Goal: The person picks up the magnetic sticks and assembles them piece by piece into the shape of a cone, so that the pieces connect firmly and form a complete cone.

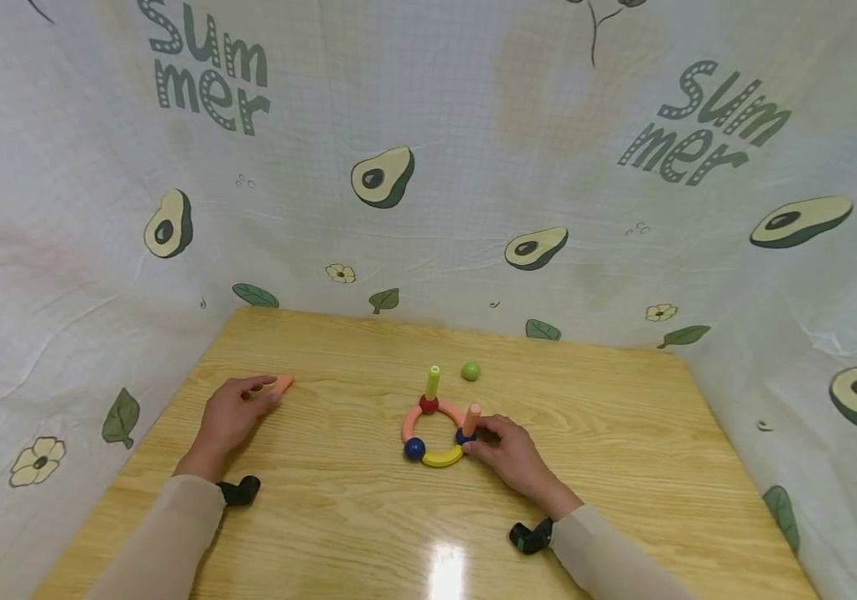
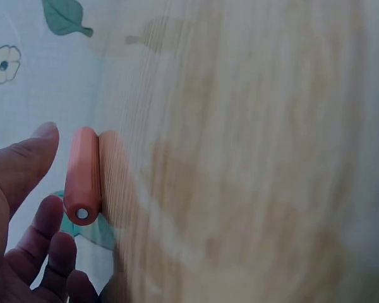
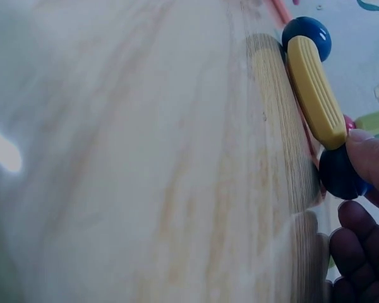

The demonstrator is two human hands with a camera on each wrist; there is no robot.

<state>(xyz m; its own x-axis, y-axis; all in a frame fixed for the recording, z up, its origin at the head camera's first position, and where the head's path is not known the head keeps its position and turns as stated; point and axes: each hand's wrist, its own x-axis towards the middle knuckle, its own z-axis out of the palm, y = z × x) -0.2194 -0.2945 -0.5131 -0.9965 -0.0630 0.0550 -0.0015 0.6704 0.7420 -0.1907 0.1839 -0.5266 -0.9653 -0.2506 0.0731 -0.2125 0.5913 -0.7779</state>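
In the head view, my right hand point(image 1: 511, 454) pinches the right-hand blue ball point(image 1: 462, 438) of a ring. An orange rod point(image 1: 472, 419) stands upright on that ball. A yellow curved piece point(image 1: 443, 458) links it to another blue ball point(image 1: 414, 449); orange curved pieces point(image 1: 408, 423) run to a red ball point(image 1: 429, 405), which carries an upright lime-green rod point(image 1: 433, 383). At the left, my left hand point(image 1: 232, 419) is beside a loose orange rod point(image 1: 283, 384) lying on the table. The left wrist view shows thumb and fingers apart from that rod point(image 2: 83, 177).
A green ball point(image 1: 471, 371) sits on the wooden table point(image 1: 346, 517) behind the ring. Printed cloth point(image 1: 443, 108) hangs along the table's back and both sides. Each wrist wears a small black camera point(image 1: 241, 491).
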